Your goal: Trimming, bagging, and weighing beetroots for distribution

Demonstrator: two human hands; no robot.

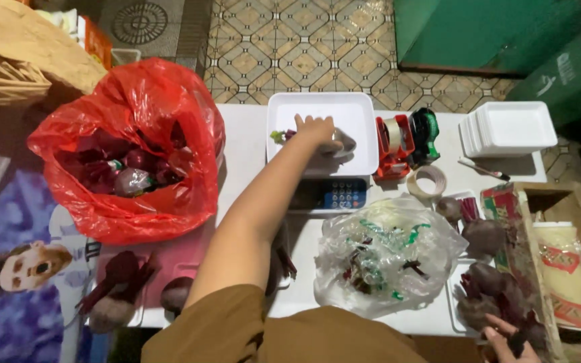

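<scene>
At the far left a red bag [136, 144] sits open on the counter [247, 144], stuffed with dark purple beets, a few wrapped in shiny film. Below it two loose beets [112, 296] lie on a small tray, dull and earthy with reddish stems.

The left hand [319, 131] reaches forward over the white tray [351, 111] that rests on a scale [336, 193]. Its fingers are curled down around a beet [344, 142], small, greyish-purple and rounded, lying in the tray's middle; a bit of green and purple stem [280, 136] pokes out to the hand's left.

Right of the tray stand a red tape dispenser [393, 144] and a green one [426, 134], with a loose tape roll [429, 180] just in front. A crumpled clear bag [388, 255] lies nearer me. Further right, more beets [482, 235] fill foam trays, beside a stack of trays [509, 128] and a wooden box [563, 255].

The right hand [509, 343] shows at the bottom edge, fingers touching the nearest beets; whether it grips one I cannot tell.
</scene>
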